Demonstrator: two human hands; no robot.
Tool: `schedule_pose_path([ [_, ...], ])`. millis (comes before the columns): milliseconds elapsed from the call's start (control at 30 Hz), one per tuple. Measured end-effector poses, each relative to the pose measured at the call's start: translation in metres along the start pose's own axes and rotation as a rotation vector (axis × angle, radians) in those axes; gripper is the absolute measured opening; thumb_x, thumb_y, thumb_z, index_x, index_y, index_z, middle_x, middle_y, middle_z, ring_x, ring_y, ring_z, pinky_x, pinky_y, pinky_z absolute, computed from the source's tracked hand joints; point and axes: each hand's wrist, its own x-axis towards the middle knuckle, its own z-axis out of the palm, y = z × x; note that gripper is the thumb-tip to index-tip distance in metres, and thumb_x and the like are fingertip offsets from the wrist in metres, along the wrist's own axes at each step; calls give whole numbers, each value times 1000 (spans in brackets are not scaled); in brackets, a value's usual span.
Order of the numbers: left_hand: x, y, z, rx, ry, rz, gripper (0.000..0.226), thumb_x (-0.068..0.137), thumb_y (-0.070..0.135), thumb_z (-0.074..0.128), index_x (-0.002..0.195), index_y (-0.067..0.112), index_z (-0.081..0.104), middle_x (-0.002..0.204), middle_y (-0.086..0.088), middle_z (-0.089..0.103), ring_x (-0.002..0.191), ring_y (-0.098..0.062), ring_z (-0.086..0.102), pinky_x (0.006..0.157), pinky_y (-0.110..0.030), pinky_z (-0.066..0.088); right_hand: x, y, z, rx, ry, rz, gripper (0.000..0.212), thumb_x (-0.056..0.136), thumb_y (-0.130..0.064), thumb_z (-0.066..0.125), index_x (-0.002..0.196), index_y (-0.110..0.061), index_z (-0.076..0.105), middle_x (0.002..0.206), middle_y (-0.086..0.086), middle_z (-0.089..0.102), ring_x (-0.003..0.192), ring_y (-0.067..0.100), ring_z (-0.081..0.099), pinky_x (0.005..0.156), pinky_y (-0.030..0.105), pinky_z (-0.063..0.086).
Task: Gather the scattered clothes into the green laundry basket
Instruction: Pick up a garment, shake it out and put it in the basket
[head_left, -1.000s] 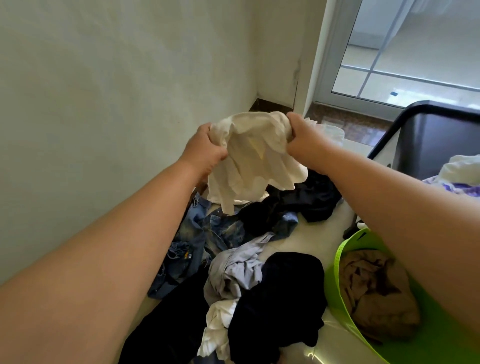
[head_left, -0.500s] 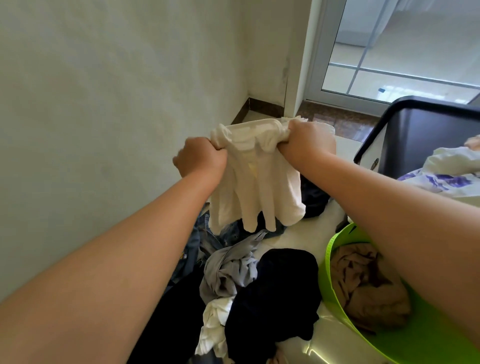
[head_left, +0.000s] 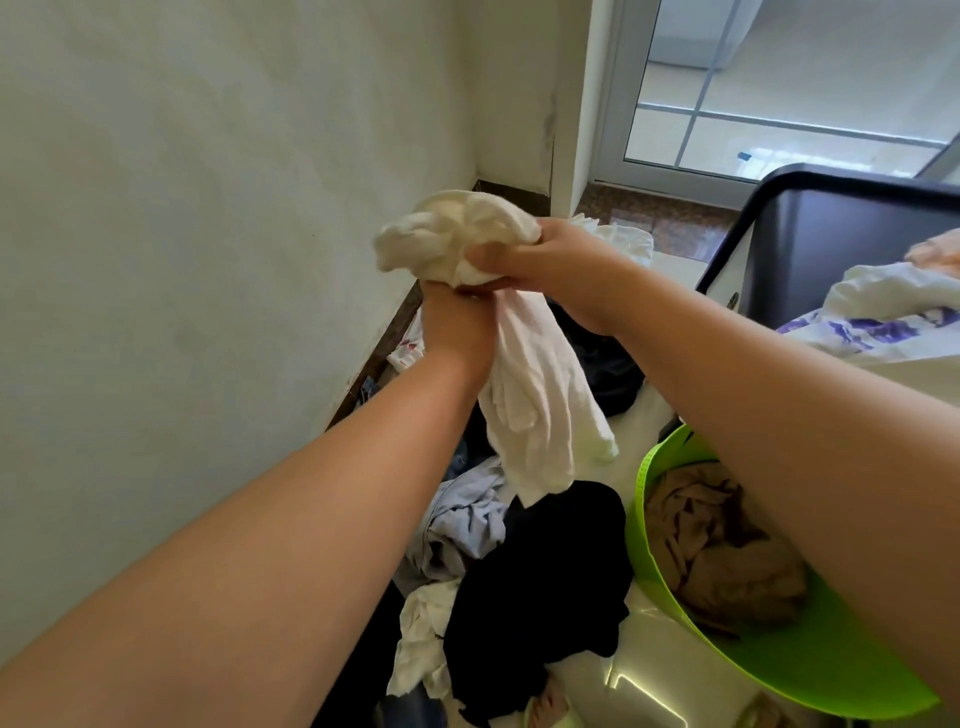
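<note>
The fingers (head_left: 485, 259) of the right hand (head_left: 566, 265) are clenched around a bunched white garment (head_left: 540, 395) near the centre of the frame, the thumb pressing into the crumpled top of the cloth. Just below it, the left hand (head_left: 454, 325) grips the same garment from underneath, its fingers hidden in the fabric, so that the two hands touch. The rest of the white garment hangs down from both hands in a loose fold, its lower edge ending above a black garment (head_left: 540, 603) on the floor. Beside that black piece, towards the left, lie a pale grey garment (head_left: 465, 525) and another white one (head_left: 421, 639), with more dark clothing behind the hanging cloth. At the lower right stands the green laundry basket (head_left: 810, 670), partly covered by the right forearm, with a brown garment (head_left: 722, 551) already inside it. Above the basket, at the right edge, a dark bin (head_left: 831, 234) stands next to purple-patterned white fabric (head_left: 883, 322). A glass door (head_left: 779, 88) fills the upper right, a pale wall (head_left: 208, 208) the left.
</note>
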Motion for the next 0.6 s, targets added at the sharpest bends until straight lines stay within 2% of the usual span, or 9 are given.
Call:
schedule_pose_path([
  [67, 7, 0, 1, -79, 121, -70, 41, 97, 23, 51, 133, 4, 45, 128, -18, 57, 119, -32, 56, 99, -35, 45, -12, 7, -1, -50, 39, -70, 17, 85, -34, 71, 98, -24, 68, 87, -15, 72, 84, -3, 66, 77, 15, 49],
  [133, -1, 10, 1, -196, 61, -189, 43, 93, 35, 57, 125, 7, 51, 118, -14, 64, 107, -32, 64, 95, -44, 52, -20, 34, -12, -185, 332, -21, 23, 88, -32, 67, 110, -24, 62, 98, -10, 67, 90, 4, 64, 75, 19, 48],
  [167, -2, 13, 3, -251, 44, -217, 41, 92, 37, 58, 121, 8, 54, 111, -13, 66, 99, -31, 67, 88, -46, 56, -20, 54, -19, -278, 440, 102, 38, 87, -29, 68, 122, -22, 56, 111, -3, 63, 101, 13, 62, 81, 25, 49],
  [200, -7, 18, 5, -344, -2, -260, 39, 94, 37, 57, 119, 7, 54, 107, -13, 68, 94, -31, 69, 83, -48, 58, -22, 74, -24, -392, 443, 269, 58, 84, -27, 70, 135, -21, 45, 126, 5, 55, 113, 24, 57, 90, 34, 49],
  [267, -19, 24, 11, -519, -95, -328, 37, 98, 35, 51, 121, 5, 51, 106, -18, 67, 91, -32, 69, 79, -50, 58, -30, 107, -23, -546, 263, 593, 101, 77, -29, 78, 152, -18, 12, 148, 16, 31, 130, 37, 41, 103, 48, 42],
  [367, -44, 41, 28, -734, -213, -467, 31, 100, 33, 47, 107, 3, 52, 96, -19, 64, 83, -34, 64, 70, -47, 57, -30, 134, -17, -432, 233, 610, 133, 65, -45, 84, 153, -23, -14, 158, 9, 10, 139, 35, 27, 109, 47, 31],
  [467, -59, 50, 42, -910, -311, -531, 25, 101, 28, 47, 94, 4, 52, 87, -18, 59, 75, -32, 59, 57, -42, 56, -19, 143, -23, -183, 424, 495, 116, 62, -55, 76, 152, -28, 9, 144, 4, 36, 126, 25, 45, 99, 40, 44],
  [533, -62, 54, 44, -1018, -378, -523, 22, 101, 23, 46, 103, 2, 56, 86, -19, 60, 74, -31, 60, 49, -38, 57, -20, 139, -31, -87, 470, 440, 74, 83, -35, 64, 146, -11, 33, 136, 15, 51, 120, 32, 54, 87, 31, 46],
  [600, -57, 52, 36, -1079, -369, -470, 24, 102, 19, 43, 102, 1, 59, 84, -19, 64, 75, -31, 61, 51, -37, 58, -23, 139, -43, 34, 521, 518, 42, 98, -15, 43, 139, -2, 43, 138, 18, 51, 125, 35, 50, 90, 34, 45],
])
